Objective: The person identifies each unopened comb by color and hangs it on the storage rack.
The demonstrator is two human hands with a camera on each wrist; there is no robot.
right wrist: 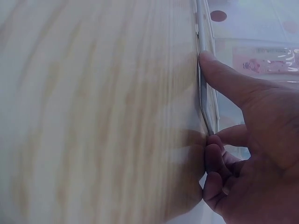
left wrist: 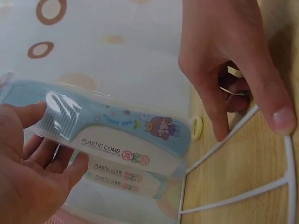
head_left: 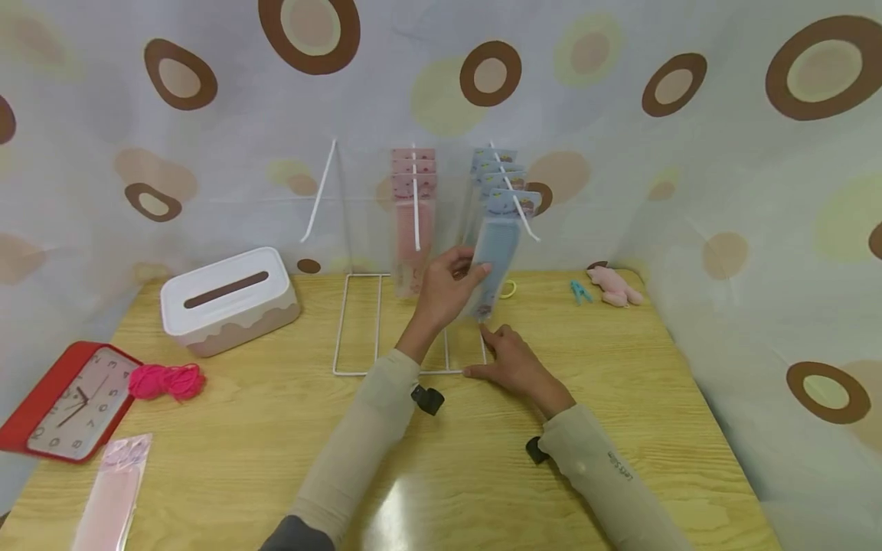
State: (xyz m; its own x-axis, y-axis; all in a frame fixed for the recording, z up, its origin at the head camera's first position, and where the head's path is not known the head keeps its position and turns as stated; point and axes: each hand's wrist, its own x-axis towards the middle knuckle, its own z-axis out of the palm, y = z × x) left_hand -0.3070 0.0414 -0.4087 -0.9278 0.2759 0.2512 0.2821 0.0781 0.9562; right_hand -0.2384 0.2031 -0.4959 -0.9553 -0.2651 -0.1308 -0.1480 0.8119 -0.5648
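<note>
A white wire display rack (head_left: 338, 329) stands on the table, packaged combs hanging from its prongs. With thumb in front and fingers behind, my left hand (head_left: 448, 287) holds the foremost blue comb (head_left: 498, 249) in its clear bag; its card is still on the right prong. More packs marked "PLASTIC COMB" (left wrist: 110, 168) hang behind it. My right hand (head_left: 517, 363) grips the front right corner of the rack's base, thumb on the front wire (right wrist: 202, 79) and index finger along the side wire. Pink comb packs (head_left: 413, 222) hang on the middle prong; the left prong (head_left: 320, 191) is bare.
Left on the table are a white tissue box (head_left: 227, 306), a red clock (head_left: 76, 405), a pink yarn bundle (head_left: 165, 381) and a loose packaged comb (head_left: 113, 493). A yellow ring (head_left: 508, 289), blue clip (head_left: 580, 292) and pink plush toy (head_left: 613, 287) lie at the back right.
</note>
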